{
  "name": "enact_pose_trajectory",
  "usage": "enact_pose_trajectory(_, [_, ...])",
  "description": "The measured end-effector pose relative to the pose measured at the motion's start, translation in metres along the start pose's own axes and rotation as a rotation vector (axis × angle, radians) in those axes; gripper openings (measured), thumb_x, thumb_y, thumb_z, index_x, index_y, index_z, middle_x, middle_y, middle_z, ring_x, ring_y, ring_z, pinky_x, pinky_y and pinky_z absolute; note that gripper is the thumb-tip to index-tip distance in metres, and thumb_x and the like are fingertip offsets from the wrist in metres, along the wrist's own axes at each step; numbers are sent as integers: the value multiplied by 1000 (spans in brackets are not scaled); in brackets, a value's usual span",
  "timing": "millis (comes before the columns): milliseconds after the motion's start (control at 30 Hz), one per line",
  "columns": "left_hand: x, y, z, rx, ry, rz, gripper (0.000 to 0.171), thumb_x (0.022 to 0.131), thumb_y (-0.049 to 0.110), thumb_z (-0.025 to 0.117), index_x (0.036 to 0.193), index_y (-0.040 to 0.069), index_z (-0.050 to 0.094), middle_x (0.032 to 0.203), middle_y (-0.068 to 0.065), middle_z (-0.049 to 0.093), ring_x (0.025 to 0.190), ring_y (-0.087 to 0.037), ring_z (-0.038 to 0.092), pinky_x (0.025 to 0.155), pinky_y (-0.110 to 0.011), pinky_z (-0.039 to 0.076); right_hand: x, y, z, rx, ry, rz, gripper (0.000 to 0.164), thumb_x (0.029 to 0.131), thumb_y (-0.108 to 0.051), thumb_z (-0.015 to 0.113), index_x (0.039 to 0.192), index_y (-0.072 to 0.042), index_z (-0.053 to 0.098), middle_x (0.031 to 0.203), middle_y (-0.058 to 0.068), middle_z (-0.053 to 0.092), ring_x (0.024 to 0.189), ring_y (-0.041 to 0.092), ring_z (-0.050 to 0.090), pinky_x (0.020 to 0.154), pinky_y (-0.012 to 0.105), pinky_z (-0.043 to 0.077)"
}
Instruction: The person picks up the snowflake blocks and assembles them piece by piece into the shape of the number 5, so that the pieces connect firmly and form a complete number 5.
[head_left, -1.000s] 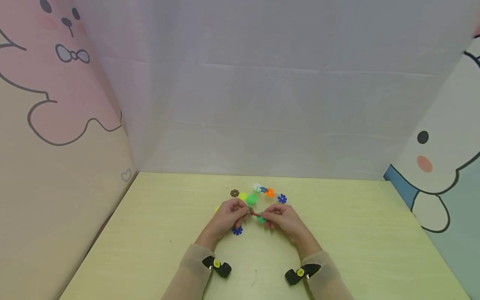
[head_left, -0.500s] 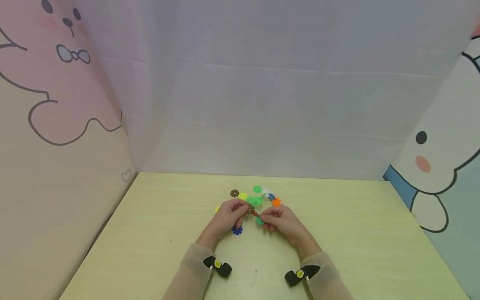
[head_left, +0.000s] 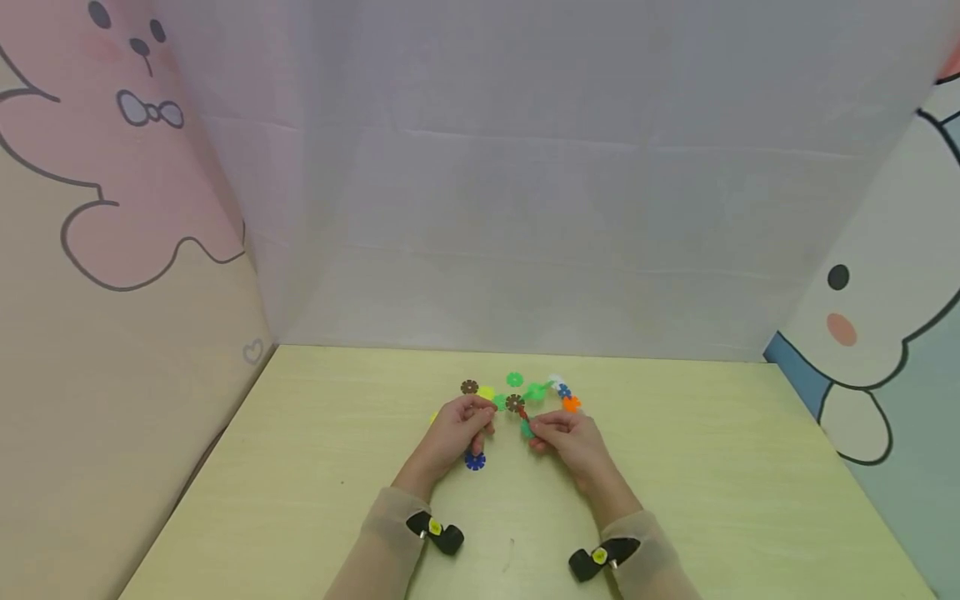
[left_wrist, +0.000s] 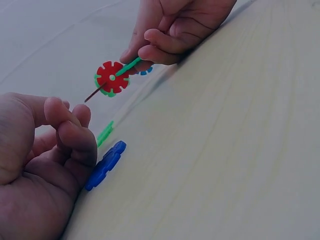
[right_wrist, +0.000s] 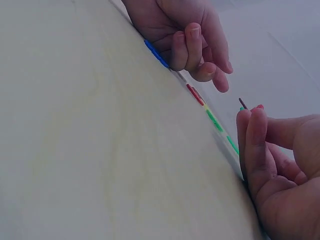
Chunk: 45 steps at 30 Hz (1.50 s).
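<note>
My right hand (head_left: 568,437) pinches a teal-green notched plastic disc (head_left: 527,429) between thumb and fingers. Slotted to it is a red disc (left_wrist: 112,78), and from that a brown disc (head_left: 514,403) juts edge-on toward the left hand in the left wrist view. My left hand (head_left: 453,429) hovers beside it, fingers loosely bent, with nothing between thumb and forefinger. Just past the right hand runs a row of joined discs: a green disc (head_left: 535,392), a white disc (head_left: 556,382), a blue disc (head_left: 564,390) and an orange disc (head_left: 572,404).
On the table (head_left: 337,433) around the left hand lie a dark blue disc (head_left: 475,461), a yellow disc (head_left: 486,392), a brown disc (head_left: 468,387) and loose green discs, one a green disc (head_left: 514,379) farther back. A pale curtain (head_left: 480,208) rises behind the table.
The brown disc has come away from my left fingers. The right hand's discs and the white, blue and orange row have swung right, uncovering a loose green disc. The left hand stays nearly still.
</note>
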<state>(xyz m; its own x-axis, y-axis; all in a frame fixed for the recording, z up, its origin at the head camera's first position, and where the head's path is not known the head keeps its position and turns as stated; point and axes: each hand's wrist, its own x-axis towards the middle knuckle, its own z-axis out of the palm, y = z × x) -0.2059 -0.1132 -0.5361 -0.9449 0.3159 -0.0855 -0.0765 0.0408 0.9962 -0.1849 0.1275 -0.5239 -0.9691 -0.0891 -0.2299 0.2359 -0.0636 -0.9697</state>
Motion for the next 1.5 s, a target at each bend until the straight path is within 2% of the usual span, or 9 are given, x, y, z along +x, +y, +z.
enact_pose_trajectory(267, [-3,2,-6,43,3,-11,28,113,20,64,123,-5,67,87,-6,71,59,-12,59,58,-25,52,2,1,-9,30,74,-21,21,100,4,76,117,15,72,96,17,80,76,16,76,73,26,63])
enact_pose_trajectory(567, [-16,14,-35,342,49,-70,16,105,25,75,114,12,73,89,-7,70,60,-17,56,61,-30,49,6,3,-16,33,73,-43,21,101,4,75,118,15,70,98,15,80,78,15,77,74,25,63])
enact_pose_trajectory(667, [-19,18,-41,386,-2,-82,16,102,22,78,112,11,74,93,-6,71,61,-17,57,62,-30,51,7,4,-16,34,71,-44,21,101,3,75,118,15,70,97,14,80,78,15,76,74,24,63])
enact_pose_trajectory(767, [-21,19,-45,380,-90,-90,20,99,20,81,115,10,74,102,-5,73,64,-16,58,64,-29,52,7,4,-17,33,71,-48,21,102,3,74,119,15,70,98,14,80,78,15,77,75,24,63])
enact_pose_trajectory(1000, [-25,20,-48,470,-246,-72,33,90,17,90,120,20,77,112,-2,68,74,-17,52,74,-32,45,7,4,-16,43,56,-55,23,103,7,69,124,17,67,102,18,79,81,16,79,79,27,64])
enact_pose_trajectory(1100, [-27,23,-47,506,-273,-64,37,87,13,92,119,24,78,121,1,66,87,-19,51,82,-35,43,7,4,-16,36,48,-52,24,104,8,68,125,18,67,103,18,79,82,17,79,81,27,64])
enact_pose_trajectory(1200, [-28,26,-44,572,-291,-39,36,87,12,92,118,27,80,130,5,63,90,-20,51,85,-36,43,8,4,-15,29,41,-47,23,104,8,68,125,17,67,103,18,78,82,17,79,81,28,64])
enact_pose_trajectory(1367, [-28,26,-41,656,-283,26,27,90,14,89,112,26,82,123,4,63,98,-19,55,91,-36,46,8,4,-16,17,33,-44,24,104,7,69,125,17,67,102,17,78,83,17,79,82,28,64])
enact_pose_trajectory(1500, [-27,24,-40,642,-253,5,25,90,13,89,111,23,80,113,1,63,98,-20,55,87,-36,47,7,4,-16,11,33,-44,24,104,6,69,126,16,67,102,17,78,83,17,79,81,28,64])
